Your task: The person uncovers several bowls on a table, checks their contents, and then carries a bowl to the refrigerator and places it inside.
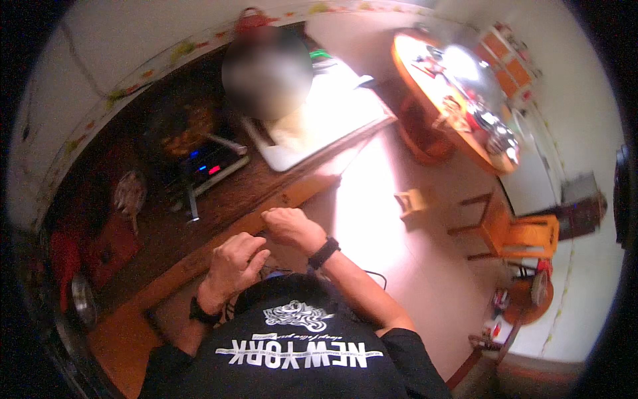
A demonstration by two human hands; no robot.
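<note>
My left hand (237, 262) hovers near the front edge of a dark countertop (234, 202), its fingers bent and its thumb slightly apart. Beside it, further right, my right hand (294, 227) is curled with its knuckles up. Both wrists wear dark bands. I make out nothing in either hand, but the undersides of the fingers are hidden. Beyond my hands, an electric cooker (214, 169) shows blue and red lights. Brownish food (189, 130) sits above it in the shadow. To its right lies a white board or tray (289, 158), partly washed out by glare.
A red basket or kettle (251, 20) stands at the back wall. A pale utensil (130, 189) lies at the left, with a metal bowl (83, 300) nearer me. On the right are a cluttered oval table (406, 67), a small wooden stool (411, 203) and a wooden chair (531, 234).
</note>
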